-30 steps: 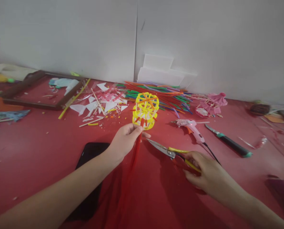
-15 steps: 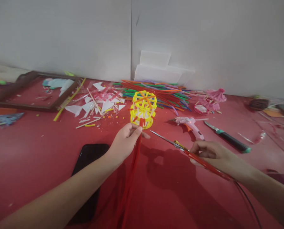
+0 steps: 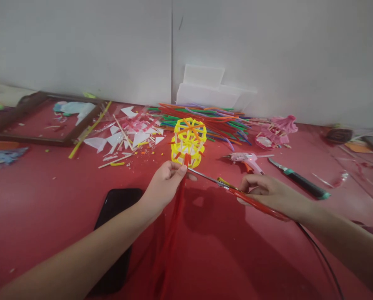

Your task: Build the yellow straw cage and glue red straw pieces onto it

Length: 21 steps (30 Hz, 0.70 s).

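Between the thumb and fingers of my left hand (image 3: 166, 181) is a red pipe cleaner (image 3: 177, 208), its short tip sticking up past the thumb and its long end trailing down toward me. My right hand (image 3: 264, 193) is closed on red-handled scissors (image 3: 236, 192). Their blade tips reach the red pipe cleaner beside my left thumb; whether the blades are parted I cannot tell. Just behind my left hand stands a round yellow frame (image 3: 189, 139) of pipe cleaners and thin sticks, with orange strips crossed on top and short red pieces around its lower ring.
Behind the frame lies a pile of coloured pipe cleaners (image 3: 214, 118). A pink glue gun (image 3: 244, 158) and a craft knife (image 3: 305, 183) lie to the right. White paper scraps (image 3: 114, 139), a brown wooden frame (image 3: 33, 139) and a black phone (image 3: 119, 208) are on the left.
My right hand has moved left with the scissors, bringing the blade tips up to the red pipe cleaner. My left hand has stayed almost in place.
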Each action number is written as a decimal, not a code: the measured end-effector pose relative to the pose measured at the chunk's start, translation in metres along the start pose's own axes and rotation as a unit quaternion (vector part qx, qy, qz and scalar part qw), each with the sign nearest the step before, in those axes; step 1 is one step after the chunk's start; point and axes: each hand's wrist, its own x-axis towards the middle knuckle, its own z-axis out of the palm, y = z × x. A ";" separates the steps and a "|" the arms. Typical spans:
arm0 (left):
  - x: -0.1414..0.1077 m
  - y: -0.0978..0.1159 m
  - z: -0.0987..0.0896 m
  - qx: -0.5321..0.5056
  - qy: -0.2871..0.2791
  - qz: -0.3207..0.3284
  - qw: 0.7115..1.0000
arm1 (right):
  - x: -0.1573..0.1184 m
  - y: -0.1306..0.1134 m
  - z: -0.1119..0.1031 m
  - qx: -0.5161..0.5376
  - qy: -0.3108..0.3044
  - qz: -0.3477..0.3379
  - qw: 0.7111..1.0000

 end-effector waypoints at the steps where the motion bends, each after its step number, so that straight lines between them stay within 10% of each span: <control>1: 0.000 0.000 0.000 0.002 0.000 0.000 1.000 | 0.000 -0.001 -0.001 -0.002 0.000 0.000 1.000; 21: 0.002 0.002 -0.002 0.002 -0.012 0.006 1.000 | 0.008 -0.019 -0.017 -0.022 0.001 0.007 1.000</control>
